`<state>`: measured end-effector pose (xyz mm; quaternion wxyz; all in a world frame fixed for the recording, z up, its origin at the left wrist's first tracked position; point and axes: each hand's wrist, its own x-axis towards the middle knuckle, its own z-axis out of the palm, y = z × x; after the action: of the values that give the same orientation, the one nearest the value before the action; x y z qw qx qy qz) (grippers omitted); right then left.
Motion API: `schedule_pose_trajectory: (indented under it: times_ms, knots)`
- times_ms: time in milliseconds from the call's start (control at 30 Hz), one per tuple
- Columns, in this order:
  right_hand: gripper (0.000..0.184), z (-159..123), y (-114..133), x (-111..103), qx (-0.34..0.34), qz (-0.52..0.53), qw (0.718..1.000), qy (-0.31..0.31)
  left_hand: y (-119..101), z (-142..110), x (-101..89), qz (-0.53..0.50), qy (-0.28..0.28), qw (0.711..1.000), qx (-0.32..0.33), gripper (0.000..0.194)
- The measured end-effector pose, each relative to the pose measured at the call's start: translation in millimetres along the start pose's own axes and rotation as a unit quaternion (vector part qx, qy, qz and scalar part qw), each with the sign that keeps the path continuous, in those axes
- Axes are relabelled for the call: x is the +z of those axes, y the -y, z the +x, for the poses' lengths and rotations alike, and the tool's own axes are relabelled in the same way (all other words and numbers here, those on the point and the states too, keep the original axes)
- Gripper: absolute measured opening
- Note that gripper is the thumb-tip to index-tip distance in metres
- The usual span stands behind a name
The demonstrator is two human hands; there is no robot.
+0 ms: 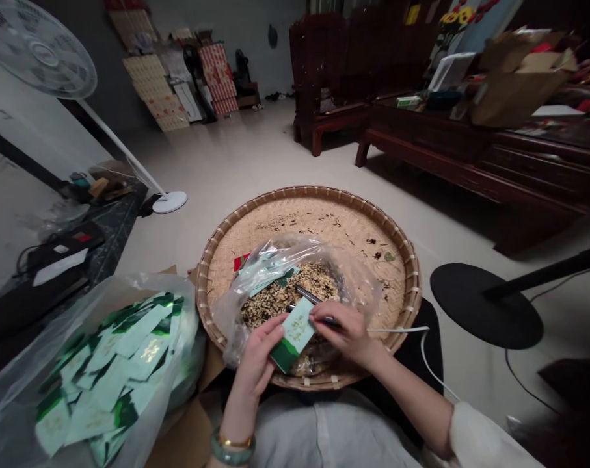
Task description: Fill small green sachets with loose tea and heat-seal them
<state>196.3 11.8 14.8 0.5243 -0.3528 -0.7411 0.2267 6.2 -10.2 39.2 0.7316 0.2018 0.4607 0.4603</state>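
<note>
My left hand point(258, 357) grips a small green-and-white packet point(293, 335) upright over my lap. My right hand point(346, 331) is closed on a thin dark metal tool, probably tweezers point(310, 298), whose tip points into a clear plastic bag point(270, 273) of dried brown and white plant bits point(280, 296). The bag lies in a round woven bamboo tray point(324, 221) that rests on my knees. Both hands meet at the packet's top edge.
A large clear bag of several green-and-white packets point(109, 364) sits at my left on cardboard. A white standing fan point(36, 49) is at far left, a black round stand base point(484, 302) at right, dark wooden furniture point(421, 130) behind. A white cable point(424, 344) runs by my right wrist.
</note>
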Motion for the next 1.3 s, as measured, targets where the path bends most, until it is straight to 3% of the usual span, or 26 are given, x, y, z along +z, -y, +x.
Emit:
schedule_pose_trajectory:
  times_ms: [100,167,267,367,500,700,867,1000,1200,1300]
  knots:
    - [0.031,2.4,0.3,9.7,0.099,-0.019,0.994,-0.035,11.0,2.7,4.0,0.088,-0.015,0.995,0.044,0.04]
    - [0.04,3.4,0.9,14.6,0.137,-0.037,0.99,-0.025,16.4,3.7,5.0,0.104,-0.041,0.991,0.074,0.041]
    - [0.034,2.8,2.0,18.1,0.096,-0.079,0.992,-0.018,20.2,4.4,4.2,0.103,-0.068,0.988,0.096,0.043]
    - [0.039,1.6,3.4,19.2,0.036,-0.138,0.989,-0.029,22.8,4.8,2.9,0.083,-0.076,0.989,0.096,0.043]
    - [0.04,1.9,4.8,20.5,0.006,-0.171,0.985,-0.014,26.5,5.6,2.0,0.077,-0.074,0.989,0.099,0.044]
    - [0.012,3.8,8.5,17.1,0.023,-0.184,0.981,-0.058,24.5,6.5,-5.4,0.129,-0.107,0.976,0.139,0.039]
    - [0.014,7.0,16.1,11.8,0.065,-0.084,0.994,-0.028,23.2,8.9,-9.3,0.066,-0.156,0.967,0.192,0.037]
    - [0.016,6.2,19.6,14.8,0.159,0.003,0.987,-0.011,25.7,9.7,-6.0,-0.004,-0.127,0.975,0.183,0.036]
    - [0.012,4.3,21.0,14.8,0.136,-0.024,0.99,-0.003,29.7,9.7,-11.7,0.112,-0.121,0.97,0.18,0.041]
    - [0.015,5.7,22.1,13.5,0.204,0.034,0.978,-0.022,32.0,9.7,-13.8,0.158,-0.106,0.967,0.172,0.042]
